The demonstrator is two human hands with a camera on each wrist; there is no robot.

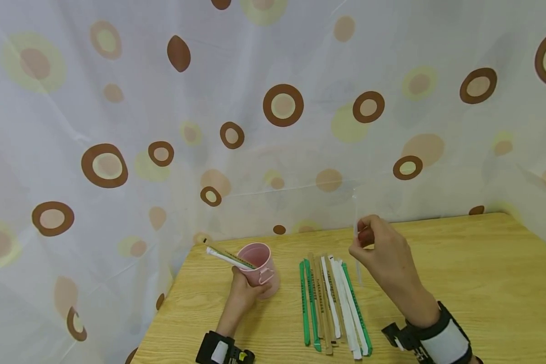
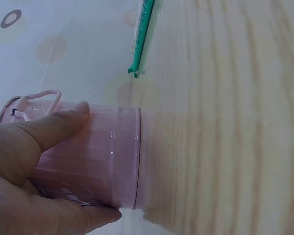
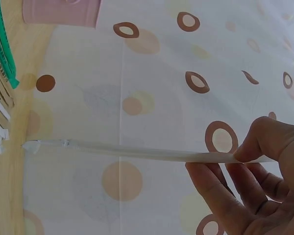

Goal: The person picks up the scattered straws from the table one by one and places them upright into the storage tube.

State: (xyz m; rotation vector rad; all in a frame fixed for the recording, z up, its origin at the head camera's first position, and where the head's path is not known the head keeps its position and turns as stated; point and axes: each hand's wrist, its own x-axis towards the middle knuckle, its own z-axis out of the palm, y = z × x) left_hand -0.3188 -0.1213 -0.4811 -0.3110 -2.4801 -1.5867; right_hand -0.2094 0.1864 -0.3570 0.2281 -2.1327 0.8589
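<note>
My left hand [image 1: 245,296] grips the side of a pink cup [image 1: 274,284] with a small handle, which stands upright on the table. Thumb and fingers lie around the cup's wall [image 2: 88,161] in the left wrist view. A brown-wrapped straw [image 1: 231,255] and a white-wrapped straw [image 1: 227,259] lean out over its left rim. Raised above the table on the right, my right hand [image 1: 387,255] pinches a thin straw in a whitish, see-through wrapper [image 3: 152,153] between thumb and fingers. The straw hangs about upright in the head view.
Between the hands, several wrapped straws lie side by side on the wooden table [image 1: 473,263]: green ones [image 1: 303,303], brown ones [image 1: 326,323] and white ones [image 1: 348,313]. Behind the table hangs a pale curtain [image 1: 300,151] with brown and yellow circles.
</note>
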